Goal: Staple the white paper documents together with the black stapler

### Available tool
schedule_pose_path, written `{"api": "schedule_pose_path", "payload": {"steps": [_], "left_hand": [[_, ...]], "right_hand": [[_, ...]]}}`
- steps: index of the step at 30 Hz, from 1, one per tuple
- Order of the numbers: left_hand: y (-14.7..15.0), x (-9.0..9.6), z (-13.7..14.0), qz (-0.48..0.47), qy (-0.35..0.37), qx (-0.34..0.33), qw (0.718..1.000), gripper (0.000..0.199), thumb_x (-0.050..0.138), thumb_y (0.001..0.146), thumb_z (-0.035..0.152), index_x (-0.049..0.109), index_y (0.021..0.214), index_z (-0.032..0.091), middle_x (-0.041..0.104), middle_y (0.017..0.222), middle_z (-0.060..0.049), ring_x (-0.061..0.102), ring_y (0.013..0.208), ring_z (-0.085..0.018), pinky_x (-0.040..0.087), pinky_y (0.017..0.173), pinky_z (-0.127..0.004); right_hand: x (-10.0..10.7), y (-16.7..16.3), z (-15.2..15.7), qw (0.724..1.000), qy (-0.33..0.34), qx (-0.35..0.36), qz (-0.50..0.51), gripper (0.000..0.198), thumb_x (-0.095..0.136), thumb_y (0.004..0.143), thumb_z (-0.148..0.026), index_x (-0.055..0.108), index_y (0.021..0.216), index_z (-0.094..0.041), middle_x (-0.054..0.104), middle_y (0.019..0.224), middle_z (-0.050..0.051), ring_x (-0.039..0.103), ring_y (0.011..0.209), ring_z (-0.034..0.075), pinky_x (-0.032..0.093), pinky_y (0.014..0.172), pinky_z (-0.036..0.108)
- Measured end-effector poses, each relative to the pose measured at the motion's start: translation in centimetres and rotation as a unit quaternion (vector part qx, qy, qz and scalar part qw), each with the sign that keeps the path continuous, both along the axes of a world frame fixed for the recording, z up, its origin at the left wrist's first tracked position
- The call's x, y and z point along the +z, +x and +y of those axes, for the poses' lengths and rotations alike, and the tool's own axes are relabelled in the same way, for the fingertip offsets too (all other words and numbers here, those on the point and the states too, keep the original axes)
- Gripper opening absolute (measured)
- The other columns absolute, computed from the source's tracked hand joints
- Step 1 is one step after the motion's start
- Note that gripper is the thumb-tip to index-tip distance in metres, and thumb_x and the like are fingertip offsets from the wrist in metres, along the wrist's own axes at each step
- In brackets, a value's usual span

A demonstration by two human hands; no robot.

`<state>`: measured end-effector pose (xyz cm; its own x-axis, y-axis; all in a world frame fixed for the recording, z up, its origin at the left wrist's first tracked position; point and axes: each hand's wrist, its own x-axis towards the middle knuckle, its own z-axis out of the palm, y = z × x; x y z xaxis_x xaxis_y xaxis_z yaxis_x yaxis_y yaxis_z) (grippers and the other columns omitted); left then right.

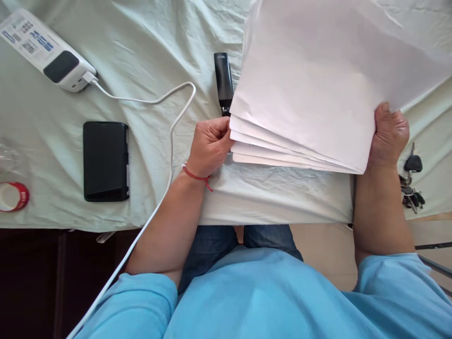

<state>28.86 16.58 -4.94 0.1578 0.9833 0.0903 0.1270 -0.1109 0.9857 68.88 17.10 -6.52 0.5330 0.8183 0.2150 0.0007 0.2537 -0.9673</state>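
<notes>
Several white paper sheets (303,84) are held up over the cloth-covered table, their lower edges fanned apart on the left side. My left hand (212,143) pinches the lower left corner of the sheets, its fingertips partly behind them. Over on the right edge, my right hand (388,134) grips the sheets with the thumb on top and the fingers curled behind. Just above my left hand lies a black stapler-like object (223,80), its lower end hidden by the hand and paper.
A white power bank (49,49) with a white cable (173,136) lies at upper left. Below it are a black phone (106,161) and a red tape roll (14,197). Keys (412,188) lie right of my right forearm. The table's front edge runs close to my body.
</notes>
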Motion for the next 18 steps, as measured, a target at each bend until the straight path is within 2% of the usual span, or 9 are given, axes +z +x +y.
{"api": "schedule_pose_path", "payload": {"steps": [2, 4, 8, 9, 11, 14, 18], "left_hand": [[0.1, 0.0, 0.0, -0.017, -0.006, -0.008, 1.0, 0.078, 0.07, 0.087, 0.098, 0.053, 0.067, 0.024, 0.04, 0.06, 0.0, 0.046, 0.056, -0.014, 0.031, 0.05, -0.032], [0.3, 0.2, -0.1, -0.038, -0.016, -0.006, 0.999, 0.078, 0.067, 0.089, 0.098, 0.054, 0.067, 0.024, 0.039, 0.059, 0.001, 0.043, 0.052, -0.013, 0.029, 0.048, -0.032], [0.7, 0.5, 0.0, -0.118, -0.052, 0.002, 0.992, 0.083, 0.05, 0.094, 0.102, 0.058, 0.068, 0.024, 0.047, 0.06, -0.001, 0.041, 0.047, -0.012, 0.021, 0.044, -0.032], [0.7, 0.5, 0.1, -0.122, -0.053, -0.003, 0.991, 0.081, 0.051, 0.095, 0.101, 0.06, 0.071, 0.024, 0.048, 0.06, -0.001, 0.041, 0.047, -0.012, 0.021, 0.044, -0.032], [0.6, 0.3, 0.2, -0.09, -0.037, -0.017, 0.995, 0.073, 0.066, 0.091, 0.096, 0.063, 0.076, 0.025, 0.047, 0.061, 0.001, 0.042, 0.049, -0.011, 0.025, 0.045, -0.032], [0.3, -0.1, 0.4, -0.021, -0.002, -0.014, 1.0, 0.068, 0.086, 0.082, 0.088, 0.06, 0.076, 0.025, 0.046, 0.062, 0.003, 0.041, 0.054, -0.011, 0.03, 0.049, -0.031], [0.1, -0.3, 0.4, 0.017, 0.021, 0.028, 0.999, 0.074, 0.08, 0.09, 0.086, 0.047, 0.068, 0.023, 0.036, 0.063, 0.003, 0.038, 0.058, -0.012, 0.028, 0.052, -0.032]], "right_hand": [[0.2, -0.3, 0.0, 1.0, 0.014, 0.002, -0.023, 0.059, 0.104, 0.066, -0.069, 0.066, 0.072, -0.025, 0.075, 0.085, 0.0, 0.082, 0.109, 0.027, 0.065, 0.123, 0.056], [0.2, -0.3, 0.0, 1.0, 0.014, 0.008, -0.025, 0.057, 0.104, 0.066, -0.07, 0.072, 0.077, -0.024, 0.076, 0.086, 0.0, 0.083, 0.107, 0.026, 0.066, 0.122, 0.052], [-0.6, 0.2, -0.1, 1.0, 0.014, 0.007, -0.026, 0.046, 0.099, 0.08, -0.061, 0.078, 0.091, -0.021, 0.082, 0.098, 0.004, 0.083, 0.113, 0.025, 0.066, 0.12, 0.049], [-0.8, 0.3, -0.1, 1.0, 0.014, 0.003, -0.025, 0.044, 0.098, 0.082, -0.059, 0.079, 0.092, -0.021, 0.083, 0.102, 0.005, 0.083, 0.114, 0.026, 0.066, 0.119, 0.049], [-1.1, 0.6, -0.1, 1.0, 0.016, 0.002, -0.019, 0.042, 0.098, 0.083, -0.056, 0.08, 0.094, -0.019, 0.083, 0.106, 0.006, 0.082, 0.114, 0.026, 0.067, 0.118, 0.049], [-1.0, 0.6, 0.0, 1.0, 0.017, 0.006, -0.018, 0.036, 0.097, 0.084, -0.052, 0.082, 0.094, -0.02, 0.083, 0.102, 0.004, 0.082, 0.113, 0.025, 0.067, 0.117, 0.047], [-0.4, -0.1, 0.0, 1.0, 0.008, -0.009, -0.001, 0.027, 0.096, 0.084, -0.043, 0.083, 0.093, -0.021, 0.083, 0.1, 0.001, 0.082, 0.113, 0.023, 0.062, 0.125, 0.049]]}}
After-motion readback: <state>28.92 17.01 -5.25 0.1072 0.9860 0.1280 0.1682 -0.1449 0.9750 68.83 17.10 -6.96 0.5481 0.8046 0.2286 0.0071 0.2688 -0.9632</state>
